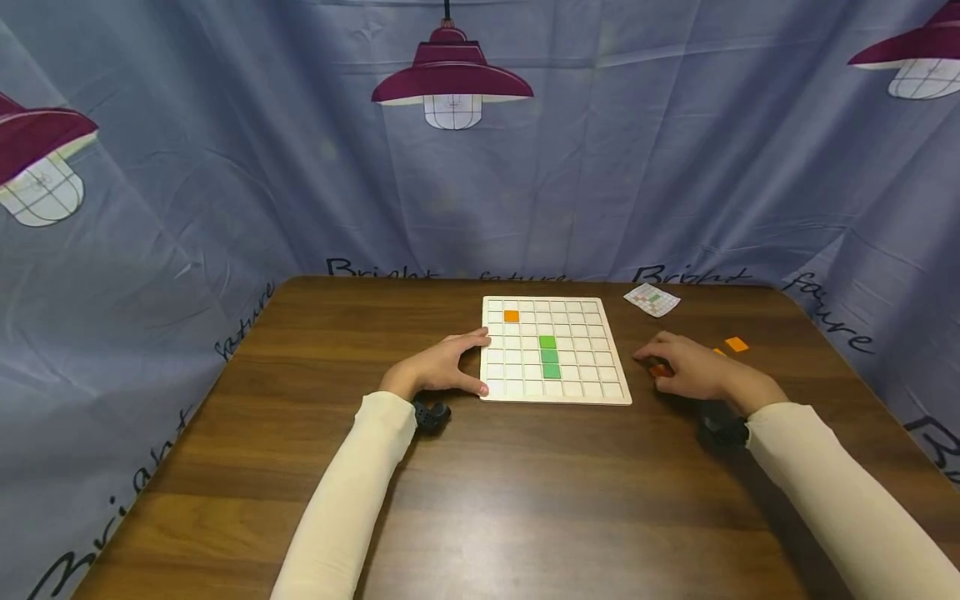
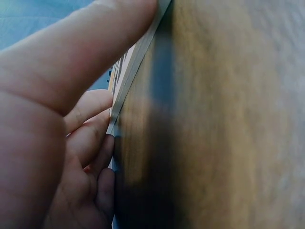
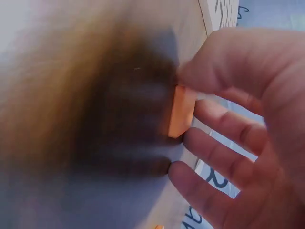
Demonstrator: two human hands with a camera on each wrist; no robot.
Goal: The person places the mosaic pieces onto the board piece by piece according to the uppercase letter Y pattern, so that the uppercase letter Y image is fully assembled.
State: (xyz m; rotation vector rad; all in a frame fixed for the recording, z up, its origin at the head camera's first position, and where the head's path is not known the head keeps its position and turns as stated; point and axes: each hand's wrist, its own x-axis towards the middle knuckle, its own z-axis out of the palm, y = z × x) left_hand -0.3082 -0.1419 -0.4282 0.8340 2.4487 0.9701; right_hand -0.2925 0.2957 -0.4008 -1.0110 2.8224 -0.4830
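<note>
A white gridded board lies on the table, with an orange tile in its upper left part and a column of three green tiles near its middle. My left hand rests against the board's left edge, thumb and fingers spread apart; close up, the thumb touches the edge. To the right of the board, my right hand is low over the table. Its thumb and fingers pinch another orange tile, partly covered by the hand in the head view.
Behind my right hand lie an orange tile and one partly hidden orange piece. A small card with a printed grid is near the table's back edge. A patterned blue curtain hangs behind the wooden table.
</note>
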